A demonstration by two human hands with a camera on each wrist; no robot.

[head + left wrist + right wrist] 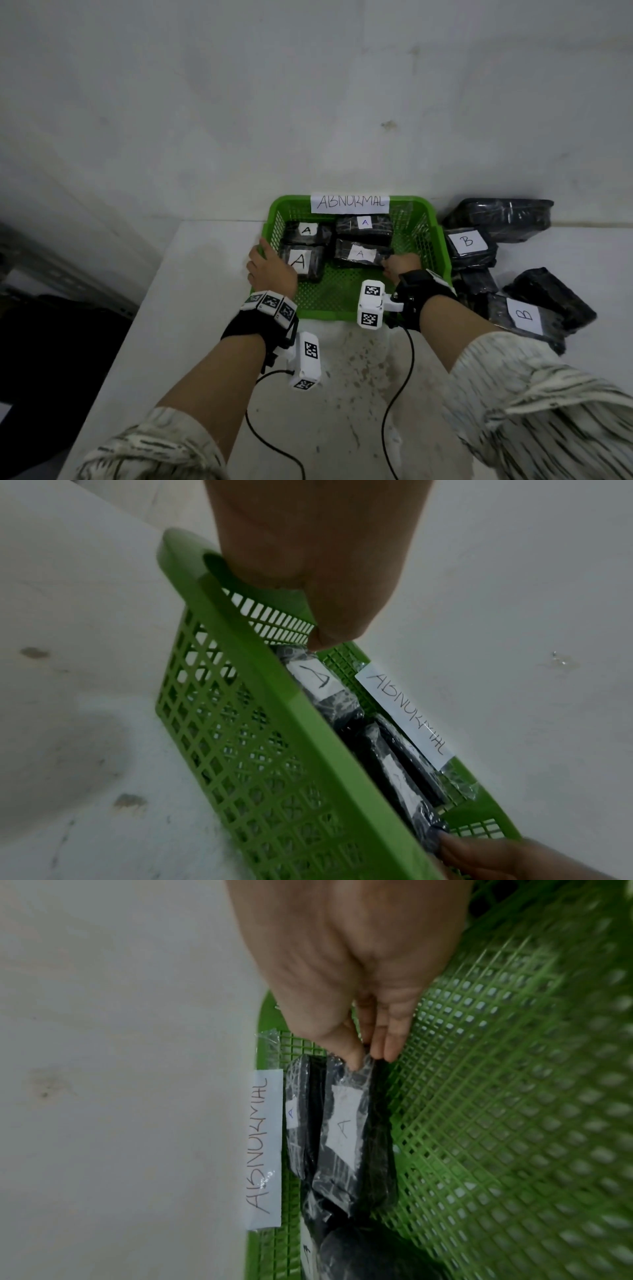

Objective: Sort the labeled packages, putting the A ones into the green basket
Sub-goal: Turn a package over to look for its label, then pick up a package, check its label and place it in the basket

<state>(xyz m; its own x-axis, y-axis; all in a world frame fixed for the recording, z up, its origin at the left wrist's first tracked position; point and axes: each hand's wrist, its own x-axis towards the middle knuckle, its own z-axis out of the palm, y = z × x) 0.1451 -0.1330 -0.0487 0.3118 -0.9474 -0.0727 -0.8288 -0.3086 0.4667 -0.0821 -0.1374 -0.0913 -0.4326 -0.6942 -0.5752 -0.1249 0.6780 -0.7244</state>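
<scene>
The green basket (329, 294) (308, 723) (496, 1096) stands against the wall and bears a paper label reading ABNORMAL (350, 202). Several black wrapped packages marked A lie inside it, among them a large one (305, 262) at the near left. My left hand (267, 267) (308, 561) grips the basket's left rim, fingers through the handle hole. My right hand (394, 265) (369, 1056) reaches inside and pinches the near end of the near-right A package (359, 254) (346, 1123), which lies on the basket floor.
Right of the basket lies a heap of black packages, two showing B labels (469, 243) (524, 315), others with no label showing (503, 216). The white table's left edge (150, 294) drops to a dark area. Cables (397, 394) trail from both wrists.
</scene>
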